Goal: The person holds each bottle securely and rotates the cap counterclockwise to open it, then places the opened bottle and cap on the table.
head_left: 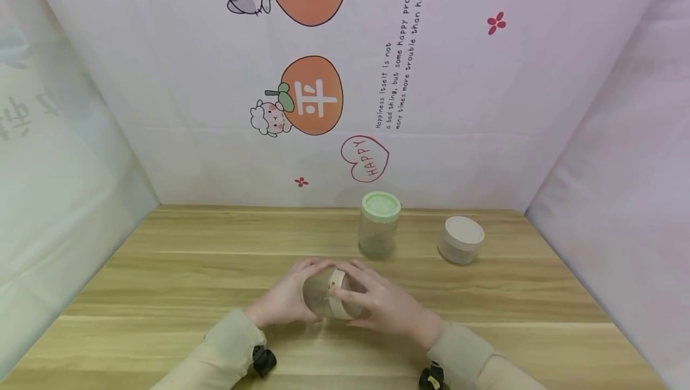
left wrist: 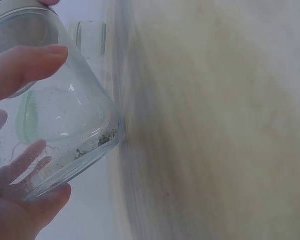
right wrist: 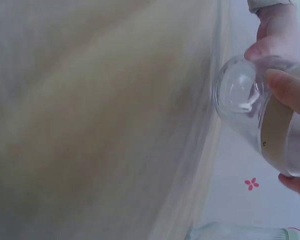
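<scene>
Both hands hold one clear glass jar (head_left: 318,295), tilted on its side close over the wooden table. My left hand (head_left: 286,299) grips the jar's base end, thumb and fingers spread round the glass. From the other side my right hand (head_left: 385,306) curls its fingers over a cream band (right wrist: 276,131) with small dark print that runs round the jar. Dark specks (left wrist: 105,138) show at the jar's lower edge in the left wrist view. The palms are hidden behind the jar and fingers.
Behind the hands stands a taller clear jar (head_left: 376,239) with a light green lid (head_left: 381,206). To its right is a short jar (head_left: 458,253) with a white lid (head_left: 464,230). A printed white cloth (head_left: 442,162) rises at the table's (head_left: 215,240) back edge.
</scene>
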A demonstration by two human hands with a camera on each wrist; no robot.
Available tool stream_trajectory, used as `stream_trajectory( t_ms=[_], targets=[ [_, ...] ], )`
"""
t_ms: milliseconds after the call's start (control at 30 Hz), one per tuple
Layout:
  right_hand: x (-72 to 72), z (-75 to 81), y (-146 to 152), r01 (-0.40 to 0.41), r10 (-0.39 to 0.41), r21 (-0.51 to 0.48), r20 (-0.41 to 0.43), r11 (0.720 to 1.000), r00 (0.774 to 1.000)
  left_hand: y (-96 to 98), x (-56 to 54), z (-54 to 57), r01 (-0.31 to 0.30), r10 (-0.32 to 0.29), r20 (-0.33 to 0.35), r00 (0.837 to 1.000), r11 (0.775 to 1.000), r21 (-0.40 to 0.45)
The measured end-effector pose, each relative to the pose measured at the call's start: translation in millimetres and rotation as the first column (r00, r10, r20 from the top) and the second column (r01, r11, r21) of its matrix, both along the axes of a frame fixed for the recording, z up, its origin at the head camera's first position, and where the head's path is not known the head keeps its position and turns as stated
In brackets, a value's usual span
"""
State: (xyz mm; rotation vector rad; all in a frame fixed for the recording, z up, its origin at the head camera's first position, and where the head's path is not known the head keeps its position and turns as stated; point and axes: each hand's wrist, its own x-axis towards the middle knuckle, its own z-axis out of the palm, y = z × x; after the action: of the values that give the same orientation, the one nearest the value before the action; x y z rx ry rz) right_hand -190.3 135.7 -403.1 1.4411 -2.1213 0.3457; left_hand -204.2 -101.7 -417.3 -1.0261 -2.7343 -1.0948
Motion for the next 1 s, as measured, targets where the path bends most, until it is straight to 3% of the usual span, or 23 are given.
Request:
stream_trajectory(
  t_ms=[200,300,500,600,667,733,800,1000],
  targets=[
    [-5.3,3.1,4,-0.056,0.065,0.065,-0.134,0.996,0.989,0.2,-0.6,-0.6,0.012,-0.012,0.027,1.000,1.000,-0.009],
    [-7.4,3.6,4,-0.060,0.071,0.079,-0.146,0.995,0.987,0.4,-0.9,-0.4,0.012,-0.011,0.042,0.999,1.000,-0.010],
    [-7.5,9.4,3,-0.049,0.048,0.085,0.018,0.995,0.999,0.2,-2.9,0.0,0.017,-0.017,0.055,0.998,1.000,0.006],
    [-5.6,12.7,3,0.013,-0.016,0.027,0.116,1.000,0.993,1.1,-3.4,0.9,0.019,-0.020,0.053,0.998,1.000,0.005],
    [-3.6,13.5,3,0.088,-0.080,-0.036,0.192,0.995,0.978,2.4,-3.2,1.3,0.021,-0.020,0.045,0.999,1.000,-0.007],
    [-1.3,13.8,3,0.178,-0.150,-0.082,0.274,0.981,0.950,3.6,-2.7,1.6,0.022,-0.022,0.044,0.999,1.000,-0.012],
    [1.8,14.0,2,0.266,-0.208,-0.110,0.375,0.958,0.903,4.2,-1.7,1.8,0.019,-0.018,0.053,0.998,1.000,-0.011],
    [10.2,17.0,-6,0.458,-0.288,-0.081,0.678,0.885,0.676,3.2,-0.6,0.9,0.008,-0.009,0.051,0.999,1.000,0.015]
  ],
)
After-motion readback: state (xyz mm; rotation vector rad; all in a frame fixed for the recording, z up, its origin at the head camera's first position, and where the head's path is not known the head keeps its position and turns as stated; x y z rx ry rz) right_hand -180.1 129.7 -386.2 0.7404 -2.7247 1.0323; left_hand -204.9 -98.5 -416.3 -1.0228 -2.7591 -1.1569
